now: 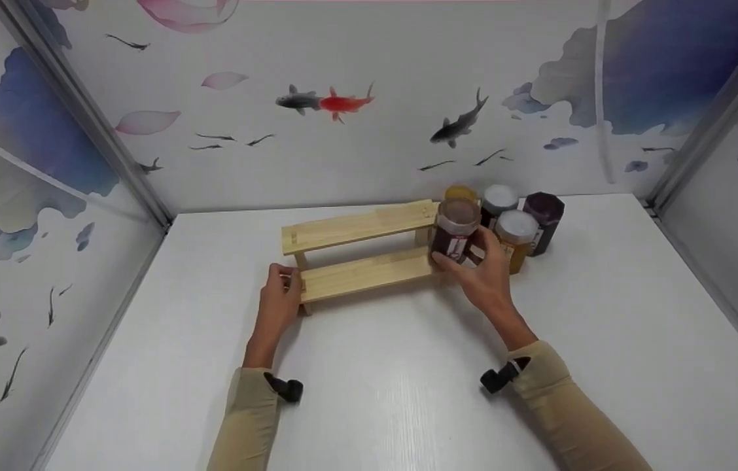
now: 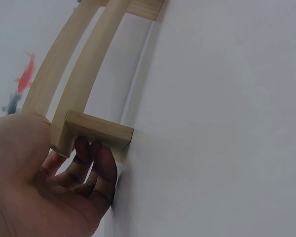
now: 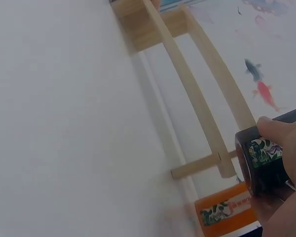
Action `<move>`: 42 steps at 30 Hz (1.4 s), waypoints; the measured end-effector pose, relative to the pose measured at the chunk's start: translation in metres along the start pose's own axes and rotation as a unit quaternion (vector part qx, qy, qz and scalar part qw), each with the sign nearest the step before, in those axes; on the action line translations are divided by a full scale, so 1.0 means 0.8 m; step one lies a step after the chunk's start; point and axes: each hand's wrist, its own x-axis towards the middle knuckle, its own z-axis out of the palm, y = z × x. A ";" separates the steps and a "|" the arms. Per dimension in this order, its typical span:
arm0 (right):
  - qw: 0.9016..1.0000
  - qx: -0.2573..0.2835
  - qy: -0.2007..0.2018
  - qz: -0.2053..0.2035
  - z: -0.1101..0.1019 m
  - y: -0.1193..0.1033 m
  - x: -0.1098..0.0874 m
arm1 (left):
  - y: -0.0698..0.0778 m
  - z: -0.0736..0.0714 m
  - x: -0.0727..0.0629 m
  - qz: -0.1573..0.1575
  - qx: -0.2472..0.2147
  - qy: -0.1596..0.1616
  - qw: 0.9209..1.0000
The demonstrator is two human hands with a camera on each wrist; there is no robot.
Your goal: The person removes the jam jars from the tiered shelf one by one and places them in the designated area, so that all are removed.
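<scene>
A two-tier pale wooden rack [image 1: 362,273] stands near the back wall, its upper board set behind the lower one. My left hand [image 1: 279,302] is at the left end of the lower board and grips it. In the left wrist view, the fingertips [image 2: 106,160] curl against the rack's end support [image 2: 99,127]. My right hand [image 1: 490,278] holds a dark jar [image 1: 455,243] with a label at the right end of the rack, thumb and fingers round its sides. The right wrist view shows this dark jar [image 3: 266,170] tilted beside the rack's boards [image 3: 193,103].
Right behind my right hand stand an amber jar [image 1: 517,230] with a pale lid, a white-lidded jar [image 1: 500,196], a dark purple jar [image 1: 544,212] and a yellow-topped jar [image 1: 460,192]. Walls with painted fish enclose the white table [image 1: 369,392] at the back and sides.
</scene>
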 end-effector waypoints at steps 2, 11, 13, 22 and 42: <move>1.000 -0.006 0.003 0.013 -0.008 0.006 0.000 | 0.000 0.000 0.000 0.001 0.000 0.000 1.000; 0.996 -0.035 0.003 0.083 -0.024 0.015 -0.001 | 0.000 0.000 0.000 0.001 0.002 0.004 1.000; 0.995 -0.037 0.002 0.090 -0.026 0.016 0.000 | 0.000 0.000 0.000 0.000 0.002 0.004 1.000; 0.990 -0.117 -0.029 0.075 -0.031 0.025 -0.002 | -0.001 0.000 0.000 -0.001 -0.001 0.000 1.000; 0.964 -0.229 -0.063 0.118 -0.036 0.029 -0.003 | -0.003 -0.003 0.002 -0.001 0.019 0.002 1.000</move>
